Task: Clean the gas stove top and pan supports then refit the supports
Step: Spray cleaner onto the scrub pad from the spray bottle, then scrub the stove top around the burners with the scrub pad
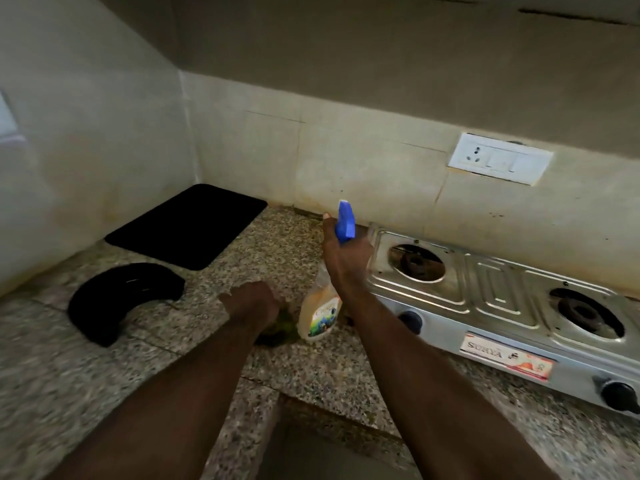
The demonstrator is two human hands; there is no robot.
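A steel two-burner gas stove stands on the granite counter at the right, both burners bare with no pan supports on them. My right hand grips the neck of a spray bottle with a blue trigger head, just left of the stove. My left hand is curled over a green scrub pad lying on the counter beside the bottle. A black curved shape, possibly stacked pan supports, lies at the left; blur hides its detail.
A black mat lies in the back left corner against the tiled wall. A white switch and socket plate is on the wall above the stove. The counter's front edge steps inward below my arms.
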